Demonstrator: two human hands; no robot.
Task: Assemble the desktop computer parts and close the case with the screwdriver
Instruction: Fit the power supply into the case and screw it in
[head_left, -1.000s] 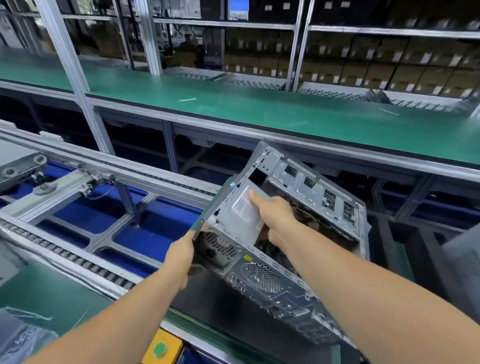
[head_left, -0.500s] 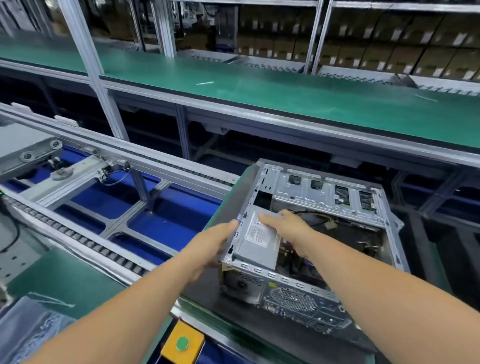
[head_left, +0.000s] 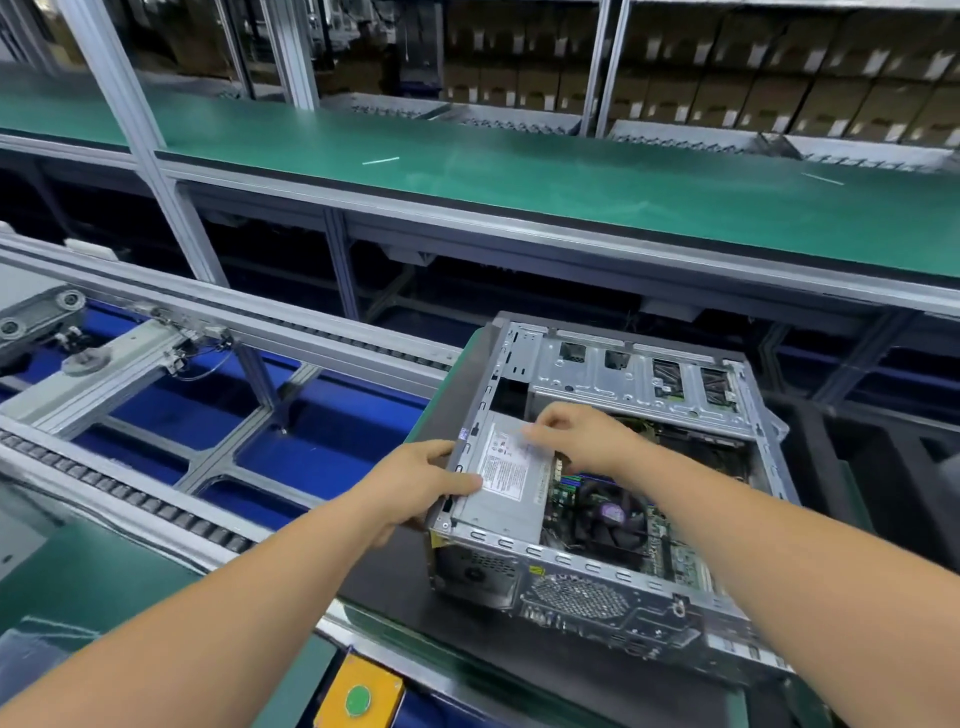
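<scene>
The open computer case (head_left: 613, 499) is lying on its side on the black mat (head_left: 395, 582) near the conveyor's right end. The left hand (head_left: 415, 483) is grasping its left edge, while the right hand (head_left: 576, 436) is resting curled fingers on the power supply (head_left: 511, 488) inside.

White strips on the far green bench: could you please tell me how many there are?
2. One white strip lies left of centre on the green bench; the other strip lies far right. Posts may hide more.
</scene>
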